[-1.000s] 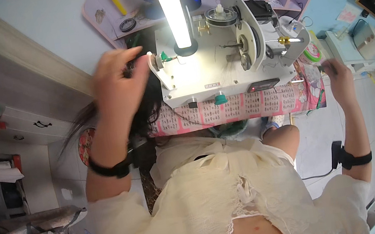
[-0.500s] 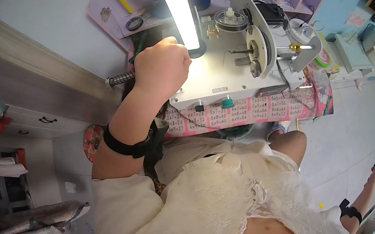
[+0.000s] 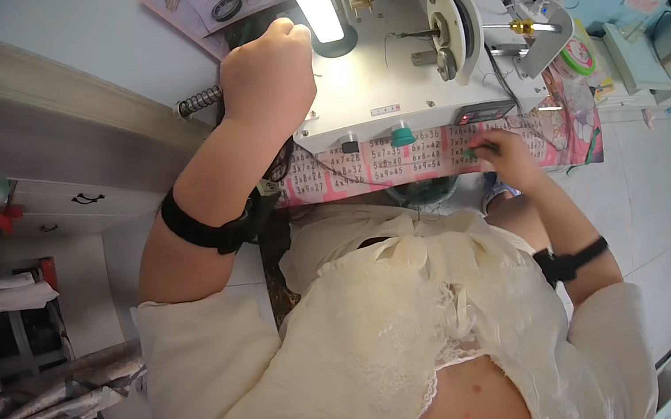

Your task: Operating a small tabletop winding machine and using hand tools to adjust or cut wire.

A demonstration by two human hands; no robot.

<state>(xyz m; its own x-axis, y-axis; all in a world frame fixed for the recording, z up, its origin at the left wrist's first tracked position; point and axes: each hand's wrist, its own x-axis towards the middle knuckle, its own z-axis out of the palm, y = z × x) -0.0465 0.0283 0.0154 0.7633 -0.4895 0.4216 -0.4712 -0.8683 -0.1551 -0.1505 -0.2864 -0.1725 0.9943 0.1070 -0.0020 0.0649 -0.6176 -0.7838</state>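
Worktop (image 3: 340,183) carries a white machine (image 3: 364,119), set back from the front edge. Left hand (image 3: 267,73) curled over the machine's left end, hold not discernible; right hand (image 3: 516,163), near the front edge's right part, pinches a small dark item (image 3: 488,148).

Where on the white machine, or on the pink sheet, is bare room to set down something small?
The machine's top looks bare in front of the lamp base, between the left hand and the wheel. The pink sheet looks mostly bare between the green knob and the right hand. Crowded: the machine's right side, with wheel, rod and black cable.
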